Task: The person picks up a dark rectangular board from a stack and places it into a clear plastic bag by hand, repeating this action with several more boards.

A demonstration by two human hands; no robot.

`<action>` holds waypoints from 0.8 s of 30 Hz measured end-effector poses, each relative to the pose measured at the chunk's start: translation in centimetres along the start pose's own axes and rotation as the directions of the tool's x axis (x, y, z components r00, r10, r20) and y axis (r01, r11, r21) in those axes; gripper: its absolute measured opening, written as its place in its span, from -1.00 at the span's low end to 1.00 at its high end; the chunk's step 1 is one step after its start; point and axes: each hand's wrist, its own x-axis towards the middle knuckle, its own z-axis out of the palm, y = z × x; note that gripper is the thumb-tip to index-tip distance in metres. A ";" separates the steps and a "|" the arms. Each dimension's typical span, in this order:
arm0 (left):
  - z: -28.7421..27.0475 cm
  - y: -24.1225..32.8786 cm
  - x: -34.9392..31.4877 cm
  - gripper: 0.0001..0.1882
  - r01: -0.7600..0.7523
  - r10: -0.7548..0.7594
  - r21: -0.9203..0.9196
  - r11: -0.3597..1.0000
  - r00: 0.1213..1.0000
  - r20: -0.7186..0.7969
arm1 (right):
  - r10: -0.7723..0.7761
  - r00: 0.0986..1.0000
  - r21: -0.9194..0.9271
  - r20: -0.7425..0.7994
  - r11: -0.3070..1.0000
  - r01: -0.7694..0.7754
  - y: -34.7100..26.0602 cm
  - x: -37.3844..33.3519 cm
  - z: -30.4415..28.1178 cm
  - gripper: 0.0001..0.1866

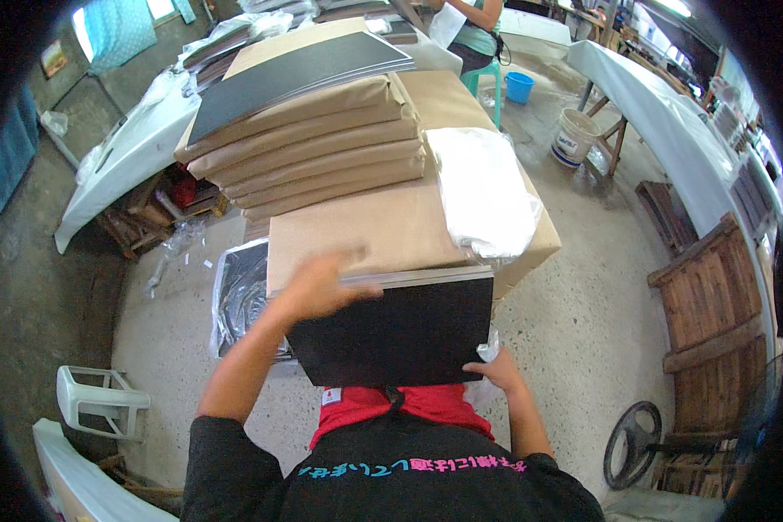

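A small stack of flat black boards (pixel 391 335) is tilted against the near edge of a brown paper-covered surface, its pale edges showing along the top. My right hand (pixel 498 370) grips the lower right corner, thumb on the black face and the other fingers out of sight behind. Crumpled clear plastic (pixel 489 346) shows beside that hand. At the upper left of the boards is my left hand (pixel 322 283), slightly blurred, its fingers spread around the top edge. Whether it touches them I cannot tell. A folded white plastic bundle (pixel 483 191) lies beyond, at the right.
Brown-wrapped packs (pixel 322 143) rise in a stack ahead, topped by black sheets (pixel 304 74). Plastic-wrapped black boards (pixel 242 291) stand low at left. A white stool (pixel 104 400), wooden pallet (pixel 713 304) and white bucket (pixel 574 137) are around. Another person (pixel 478 30) sits at the back.
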 end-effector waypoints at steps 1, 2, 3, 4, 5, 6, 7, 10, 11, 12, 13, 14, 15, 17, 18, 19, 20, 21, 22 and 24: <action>2.1 -0.4 -1.1 -0.33 0.003 -0.001 0.053 0.999 1.000 -0.023 | -0.002 1.000 -0.066 0.013 0.998 0.003 -1.6 -0.7 0.6 -0.45; 3.6 -0.3 -1.6 -0.34 -0.012 0.016 0.099 0.995 0.999 -0.042 | -0.029 1.000 -0.045 0.009 0.999 0.029 -0.8 -0.7 0.7 -0.46; 3.9 -0.2 -1.5 -0.36 -0.027 0.034 0.097 0.995 0.997 -0.073 | -0.057 0.998 -0.024 0.007 0.998 0.057 0.3 -0.3 0.8 -0.46; 3.9 -0.3 -1.3 -0.37 -0.039 0.049 0.097 0.995 0.993 -0.105 | -0.087 0.996 -0.003 0.008 0.996 0.087 1.3 -0.2 0.7 -0.46; 4.0 -0.6 -1.4 -0.38 -0.039 0.052 0.093 0.995 0.988 -0.143 | -0.047 0.999 -0.065 0.000 0.997 0.047 1.1 -0.3 0.2 -0.46; 3.2 -0.5 -1.9 -0.40 -0.039 0.044 0.055 0.998 0.995 -0.086 | -0.017 1.000 -0.123 -0.004 0.992 0.017 0.1 -0.2 -0.3 -0.46; 2.0 -0.4 -2.7 -0.41 -0.036 0.036 0.016 0.999 0.999 -0.031 | 0.010 1.000 -0.182 -0.008 0.983 -0.011 -1.0 0.0 -0.8 -0.47; -1.3 0.8 -5.9 -0.52 -0.053 0.021 -0.163 0.985 0.981 -0.192 | -0.140 0.982 -0.432 -0.126 0.899 0.073 -11.4 -1.1 -4.6 -0.51; -1.5 0.9 -7.1 -0.55 -0.058 -0.028 -0.279 0.958 0.955 -0.294 | -0.297 0.945 -0.450 -0.136 0.869 0.208 -15.1 -1.5 -5.3 -0.53; -1.4 0.8 -8.3 -0.57 -0.071 -0.094 -0.402 0.913 0.923 -0.374 | -0.442 0.885 -0.482 -0.144 0.813 0.327 -18.8 -1.7 -5.9 -0.55; -0.2 0.3 -8.8 -0.61 -0.117 -0.156 -0.495 0.861 0.865 -0.477 | -0.596 0.784 -0.434 -0.173 0.761 0.482 -22.0 -1.8 -6.2 -0.57; 1.6 -0.4 -9.5 -0.61 -0.171 -0.242 -0.676 0.717 0.849 -0.470 | -0.660 0.747 -0.563 -0.080 0.649 0.512 -26.1 -2.2 -5.9 -0.57; 3.4 -0.6 -9.8 -0.62 -0.163 -0.315 -0.732 0.662 0.825 -0.469 | -0.712 0.702 -0.673 0.015 0.512 0.534 -29.6 -2.2 -5.1 -0.57; 7.3 -0.9 -11.2 -0.64 -0.212 -0.425 -0.833 0.511 0.780 -0.459 | -0.729 0.638 -0.710 0.247 0.312 0.631 -32.7 -0.8 -3.5 -0.63; 9.5 -1.5 -11.4 -0.64 -0.188 -0.485 -0.870 0.456 0.767 -0.420 | -0.689 0.636 -0.687 0.346 0.275 0.672 -33.6 0.2 -2.4 -0.69; 11.4 -1.9 -11.4 -0.63 -0.168 -0.535 -0.903 0.395 0.757 -0.375 | -0.612 0.683 -0.737 0.399 0.230 0.636 -33.3 1.8 -1.5 -0.74; 13.4 -2.5 -11.1 -0.62 -0.151 -0.573 -0.932 0.328 0.753 -0.323 | -0.526 0.733 -0.786 0.432 0.179 0.592 -32.5 3.2 -0.7 -0.79; 14.5 -3.1 -10.8 -0.58 -0.214 -0.596 -0.932 0.293 0.721 -0.353 | -0.556 0.752 -0.850 0.355 0.142 0.506 -32.5 3.8 0.9 -0.84; 15.5 -3.7 -10.8 -0.59 -0.188 -0.620 -0.929 0.317 0.701 -0.353 | -0.593 0.746 -0.849 0.304 0.186 0.495 -32.4 4.4 1.3 -0.82; 13.9 -3.1 -9.8 -0.59 -0.124 -0.674 -0.925 0.359 0.652 -0.348 | -0.649 0.733 -0.831 0.205 0.280 0.480 -31.5 5.9 1.9 -0.77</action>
